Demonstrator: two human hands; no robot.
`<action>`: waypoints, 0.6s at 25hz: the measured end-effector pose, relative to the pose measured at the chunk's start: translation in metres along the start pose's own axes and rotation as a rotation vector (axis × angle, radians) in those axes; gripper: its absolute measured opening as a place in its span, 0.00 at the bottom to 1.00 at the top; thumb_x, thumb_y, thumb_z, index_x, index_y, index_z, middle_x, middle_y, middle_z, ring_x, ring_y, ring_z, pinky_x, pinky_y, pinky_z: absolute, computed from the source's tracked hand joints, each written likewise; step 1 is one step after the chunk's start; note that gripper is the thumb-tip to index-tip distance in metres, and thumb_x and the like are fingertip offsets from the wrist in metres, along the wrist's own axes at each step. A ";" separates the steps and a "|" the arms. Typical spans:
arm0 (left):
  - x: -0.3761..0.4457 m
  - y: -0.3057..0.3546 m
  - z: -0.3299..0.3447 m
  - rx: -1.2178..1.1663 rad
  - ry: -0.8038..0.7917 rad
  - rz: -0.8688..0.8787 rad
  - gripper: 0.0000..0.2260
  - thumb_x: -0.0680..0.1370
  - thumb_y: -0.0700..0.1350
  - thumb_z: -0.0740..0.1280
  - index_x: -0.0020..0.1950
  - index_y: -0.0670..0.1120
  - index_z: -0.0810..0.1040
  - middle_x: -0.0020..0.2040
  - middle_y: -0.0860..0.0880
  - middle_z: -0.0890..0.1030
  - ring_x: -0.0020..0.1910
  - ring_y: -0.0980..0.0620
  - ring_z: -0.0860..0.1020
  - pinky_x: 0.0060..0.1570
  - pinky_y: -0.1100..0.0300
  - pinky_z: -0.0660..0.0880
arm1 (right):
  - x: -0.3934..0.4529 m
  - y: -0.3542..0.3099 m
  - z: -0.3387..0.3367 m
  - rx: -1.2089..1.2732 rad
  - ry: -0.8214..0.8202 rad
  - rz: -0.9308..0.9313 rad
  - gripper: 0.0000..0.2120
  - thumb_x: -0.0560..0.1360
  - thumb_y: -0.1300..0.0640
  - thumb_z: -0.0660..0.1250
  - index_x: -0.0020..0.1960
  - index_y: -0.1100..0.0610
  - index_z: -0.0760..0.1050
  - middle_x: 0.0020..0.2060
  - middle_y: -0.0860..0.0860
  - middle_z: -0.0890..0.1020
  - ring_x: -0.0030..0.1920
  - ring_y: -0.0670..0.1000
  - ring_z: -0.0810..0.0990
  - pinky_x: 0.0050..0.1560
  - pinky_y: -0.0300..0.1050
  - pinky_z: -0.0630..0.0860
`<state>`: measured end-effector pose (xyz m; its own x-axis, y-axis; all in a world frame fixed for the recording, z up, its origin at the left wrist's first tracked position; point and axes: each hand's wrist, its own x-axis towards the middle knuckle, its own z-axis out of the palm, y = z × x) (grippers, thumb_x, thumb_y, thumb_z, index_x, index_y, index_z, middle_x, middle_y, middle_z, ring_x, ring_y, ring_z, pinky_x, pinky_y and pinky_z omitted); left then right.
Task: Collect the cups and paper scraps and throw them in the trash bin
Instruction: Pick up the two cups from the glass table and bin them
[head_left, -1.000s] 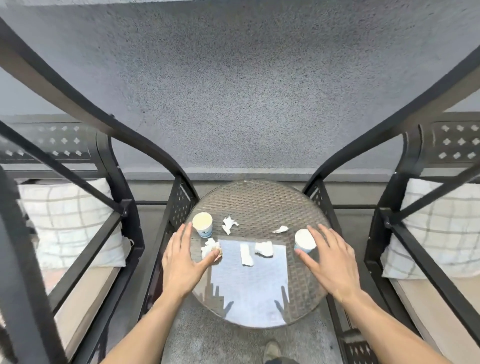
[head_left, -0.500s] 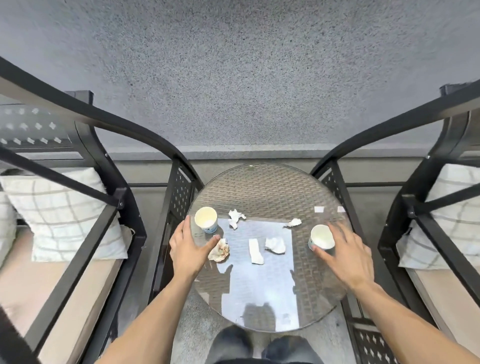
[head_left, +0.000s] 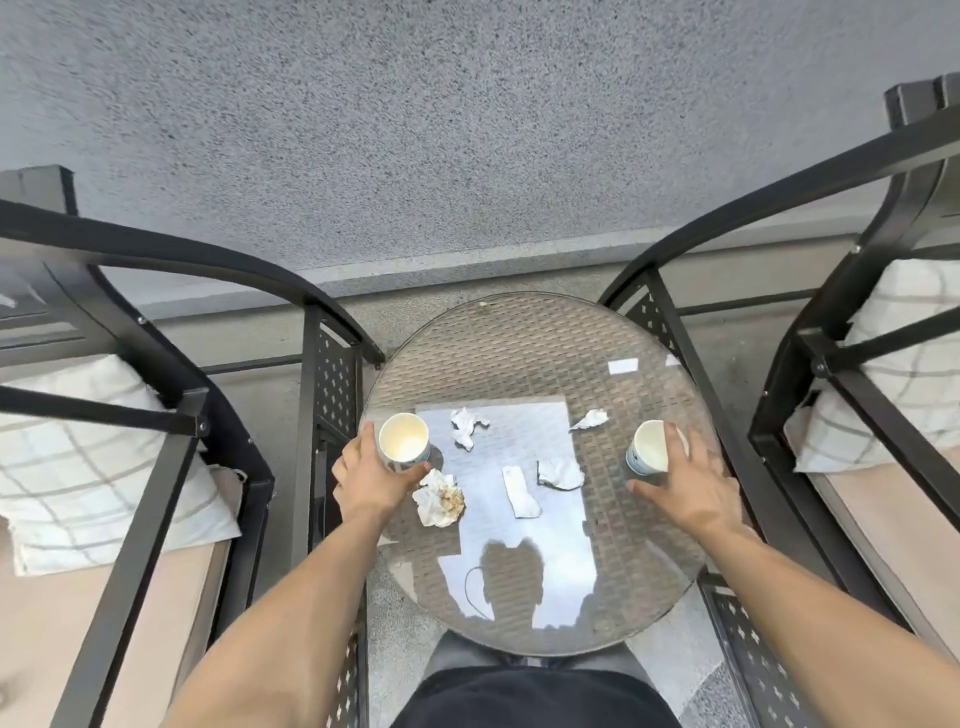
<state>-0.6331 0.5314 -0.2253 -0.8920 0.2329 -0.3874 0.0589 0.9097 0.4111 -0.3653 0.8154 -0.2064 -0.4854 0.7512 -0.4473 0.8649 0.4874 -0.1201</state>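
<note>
Two white paper cups stand on a round glass-topped wicker table (head_left: 519, 332). My left hand (head_left: 366, 478) curls round the left cup (head_left: 403, 439) at the table's left edge. My right hand (head_left: 685, 480) wraps round the right cup (head_left: 647, 449), which tilts toward the left. Between them lie several paper scraps: a stained crumpled wad (head_left: 439, 499) beside my left hand, a twisted scrap (head_left: 466, 423), a small torn piece (head_left: 589, 419), a flat strip (head_left: 519, 491) and a crumpled piece (head_left: 560, 474). No trash bin is in view.
Black metal chairs flank the table closely: the left chair (head_left: 171, 415) and the right chair (head_left: 831, 364), each with a checked white cushion. A grey rough wall rises behind. A small white label (head_left: 622, 366) sits under the glass. My legs are near the table's front edge.
The camera has come closer and tipped down. My left hand moved up from the crumpled wad to grip the left cup. My right hand closed round the right cup, now tilted.
</note>
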 end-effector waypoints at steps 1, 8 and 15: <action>0.004 0.001 0.001 0.009 -0.013 0.002 0.49 0.65 0.65 0.74 0.77 0.55 0.50 0.74 0.46 0.60 0.72 0.42 0.56 0.67 0.41 0.63 | 0.003 -0.001 0.002 -0.012 -0.003 -0.001 0.48 0.68 0.32 0.66 0.76 0.46 0.43 0.77 0.49 0.48 0.72 0.59 0.58 0.63 0.59 0.66; 0.022 0.017 0.008 0.139 -0.024 0.036 0.48 0.66 0.64 0.74 0.77 0.53 0.52 0.68 0.45 0.63 0.68 0.43 0.62 0.64 0.44 0.65 | 0.031 -0.004 0.010 -0.007 -0.038 0.026 0.44 0.72 0.38 0.66 0.76 0.43 0.41 0.77 0.51 0.47 0.71 0.60 0.62 0.64 0.58 0.67; 0.035 0.025 0.015 0.185 -0.015 0.041 0.41 0.65 0.65 0.73 0.72 0.53 0.61 0.64 0.47 0.64 0.64 0.44 0.65 0.61 0.46 0.68 | 0.043 -0.004 0.011 -0.017 -0.006 0.013 0.37 0.74 0.42 0.65 0.76 0.46 0.49 0.72 0.52 0.61 0.63 0.59 0.70 0.57 0.54 0.73</action>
<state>-0.6562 0.5671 -0.2412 -0.8804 0.2750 -0.3864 0.1777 0.9467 0.2688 -0.3880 0.8408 -0.2352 -0.4734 0.7548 -0.4541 0.8688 0.4852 -0.0992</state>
